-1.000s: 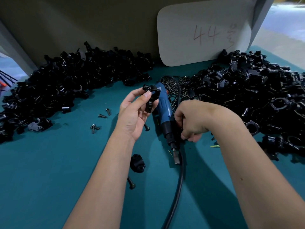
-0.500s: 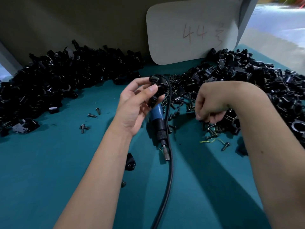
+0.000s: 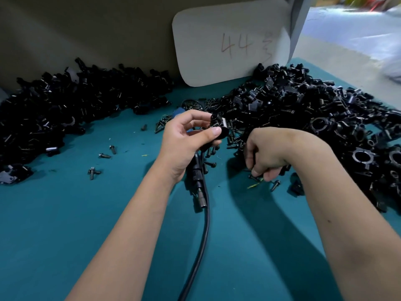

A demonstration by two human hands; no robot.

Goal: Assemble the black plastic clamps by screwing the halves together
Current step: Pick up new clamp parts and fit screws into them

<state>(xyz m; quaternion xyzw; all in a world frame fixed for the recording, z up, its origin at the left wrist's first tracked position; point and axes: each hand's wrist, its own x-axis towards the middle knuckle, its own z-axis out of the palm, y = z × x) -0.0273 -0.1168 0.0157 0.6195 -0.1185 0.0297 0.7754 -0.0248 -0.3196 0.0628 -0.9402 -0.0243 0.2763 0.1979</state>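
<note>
Left hand (image 3: 184, 141) raised, thumb and fingers pinching black clamp (image 3: 219, 127) above teal table (image 3: 65, 235); lower and to the right, right hand (image 3: 265, 158) curled down, pinching at loose screw (image 3: 252, 176); nearer hand for it.

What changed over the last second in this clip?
The right hand let go of the blue screwdriver, moved right to the loose screws and now reaches down among them. The left hand went on holding the clamp. The screwdriver stays on the table.
</note>
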